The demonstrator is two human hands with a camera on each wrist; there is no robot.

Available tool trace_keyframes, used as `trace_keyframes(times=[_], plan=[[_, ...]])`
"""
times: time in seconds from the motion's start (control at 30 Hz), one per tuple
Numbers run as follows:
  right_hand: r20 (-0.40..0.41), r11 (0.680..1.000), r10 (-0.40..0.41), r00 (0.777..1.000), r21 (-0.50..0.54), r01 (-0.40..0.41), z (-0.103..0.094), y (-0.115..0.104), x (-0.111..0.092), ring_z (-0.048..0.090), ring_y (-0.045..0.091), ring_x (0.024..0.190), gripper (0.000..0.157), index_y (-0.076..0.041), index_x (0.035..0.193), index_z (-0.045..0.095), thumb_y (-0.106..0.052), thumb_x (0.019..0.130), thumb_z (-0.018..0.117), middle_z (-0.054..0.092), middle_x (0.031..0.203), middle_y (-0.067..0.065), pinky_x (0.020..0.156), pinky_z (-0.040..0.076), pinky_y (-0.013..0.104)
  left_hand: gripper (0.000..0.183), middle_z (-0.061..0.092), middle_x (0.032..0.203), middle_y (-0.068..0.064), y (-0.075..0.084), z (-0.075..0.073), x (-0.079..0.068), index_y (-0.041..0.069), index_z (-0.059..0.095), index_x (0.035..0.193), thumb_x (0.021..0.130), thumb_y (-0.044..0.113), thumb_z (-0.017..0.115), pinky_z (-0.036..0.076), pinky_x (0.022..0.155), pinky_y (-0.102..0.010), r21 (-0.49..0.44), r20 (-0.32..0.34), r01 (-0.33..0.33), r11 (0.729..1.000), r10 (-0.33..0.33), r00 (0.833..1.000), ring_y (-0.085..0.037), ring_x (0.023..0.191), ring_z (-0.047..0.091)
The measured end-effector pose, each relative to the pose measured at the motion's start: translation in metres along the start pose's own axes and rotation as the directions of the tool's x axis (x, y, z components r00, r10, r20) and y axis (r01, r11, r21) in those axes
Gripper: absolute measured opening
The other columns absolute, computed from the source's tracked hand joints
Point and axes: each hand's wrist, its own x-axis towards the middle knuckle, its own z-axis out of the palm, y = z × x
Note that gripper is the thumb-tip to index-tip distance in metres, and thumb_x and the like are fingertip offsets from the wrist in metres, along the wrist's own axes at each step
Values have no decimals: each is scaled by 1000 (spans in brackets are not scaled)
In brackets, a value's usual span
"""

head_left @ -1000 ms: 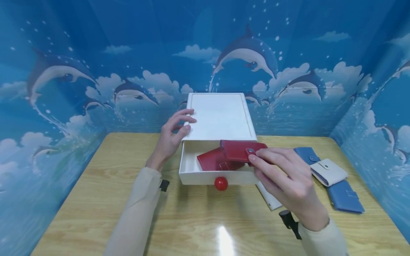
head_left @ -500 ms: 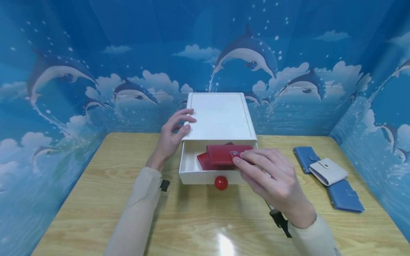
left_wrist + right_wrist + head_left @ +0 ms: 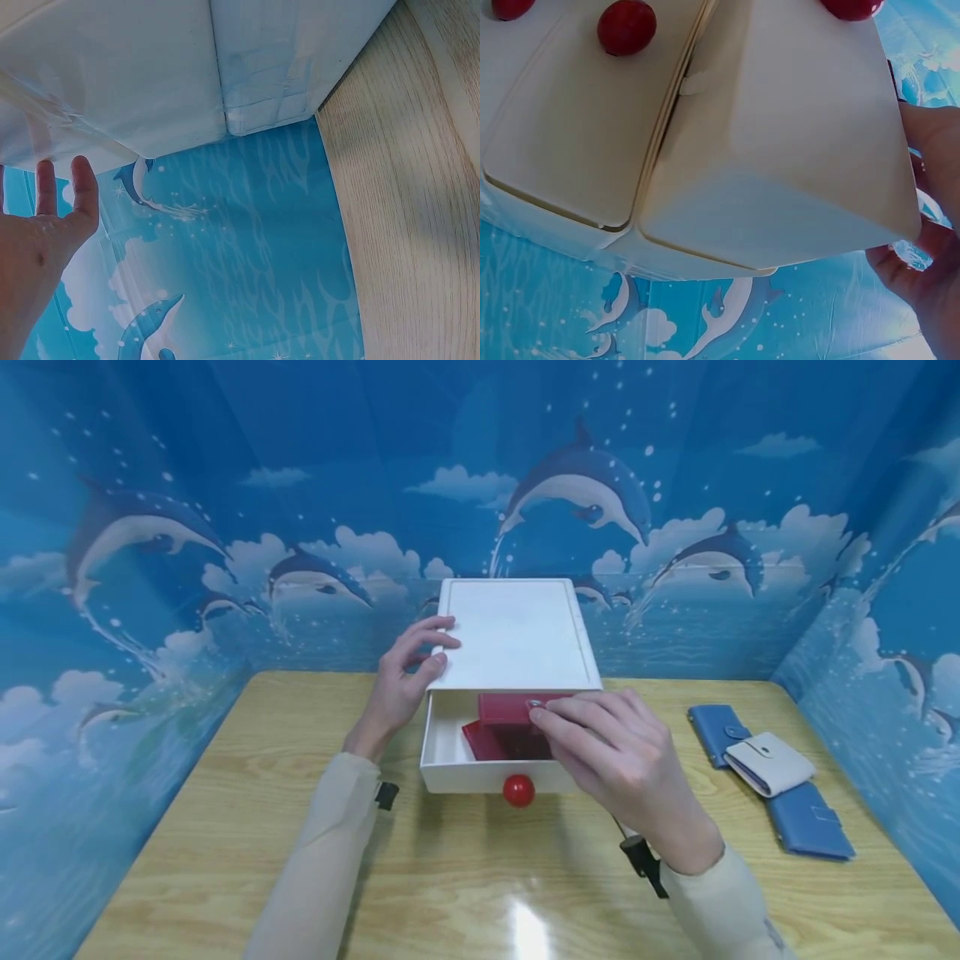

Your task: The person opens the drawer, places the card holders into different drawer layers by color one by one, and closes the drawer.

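Note:
In the head view a white drawer cabinet stands at the back of the table, its top drawer pulled out by a red knob. My right hand pinches a red wallet by its snap-strap end, over the drawer's opening. Under it, inside the drawer, lies another red wallet, partly covered. My left hand rests on the cabinet's left side and top edge with fingers extended. In the right wrist view the drawer hides most of my right hand and the wallet.
On the table's right lie a blue wallet, a cream wallet and another blue wallet, overlapping. Lower drawer fronts with red knobs show in the right wrist view. A dolphin-print curtain hangs behind the table.
My right hand has moved left and slightly back, bringing the red wallet farther over the open drawer. A white item on the table is now hidden behind that hand. The left hand stays put.

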Motion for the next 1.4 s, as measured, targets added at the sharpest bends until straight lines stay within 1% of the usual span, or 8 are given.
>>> trace_keyframes(times=[0.1,0.23,0.27,0.57,0.87,1.1,1.27,1.4], plan=[[64,999,33,997,-3,-33,-1,2,2,72,27,94,22,-8,116,77,-18,98,68,78,106,10,77,60,44,26,54,151,9,0,0,0,17,70,118,101,29,55,43,111,-56,-2,0,-3,1000,3,1000,-12,146,42],[151,997,74,986,-8,-74,-3,3,7,72,25,95,40,-9,119,76,-8,80,85,78,107,10,84,61,43,26,54,151,8,0,0,0,17,70,118,102,30,55,43,111,-56,1,0,-2,1000,2,1000,-13,146,42],[166,997,82,983,-10,-81,-3,4,8,72,24,96,42,-9,119,76,-7,78,86,78,107,9,85,62,42,26,54,151,8,1,0,0,17,70,118,102,30,55,43,111,-56,2,0,-1,1000,1,1000,-13,146,42],[215,995,98,972,-14,-98,2,6,18,71,22,94,41,-11,117,77,-9,78,88,77,104,7,83,62,40,27,54,151,8,0,1,0,16,70,118,101,31,55,42,112,-56,4,-2,9,1000,-9,1000,-14,147,41],[252,994,105,962,-24,-102,4,11,18,71,20,92,39,-12,117,77,-10,79,87,76,102,5,79,62,38,27,53,152,7,0,1,-1,17,70,118,101,32,55,42,111,-57,19,-9,18,1000,-18,1000,-15,148,41],[296,985,127,947,73,-155,4,13,15,71,17,94,33,-11,113,78,-11,81,81,75,107,6,77,63,33,27,53,152,8,-1,1,-2,17,70,118,101,30,54,42,111,-57,8,-7,16,1000,-16,1000,-14,148,40],[260,982,119,958,114,-153,3,13,12,71,17,93,30,-10,112,78,-11,81,80,76,106,6,73,61,30,27,52,152,9,0,1,-1,17,70,119,102,31,54,42,111,-57,5,-3,9,1000,-9,1000,-13,148,40],[197,984,74,978,146,-104,2,13,10,71,17,88,26,-8,109,78,-10,83,77,76,103,7,67,58,27,28,53,153,7,0,1,-1,15,70,119,101,30,54,42,112,-58,4,-6,2,1000,-2,1000,-15,148,40]])
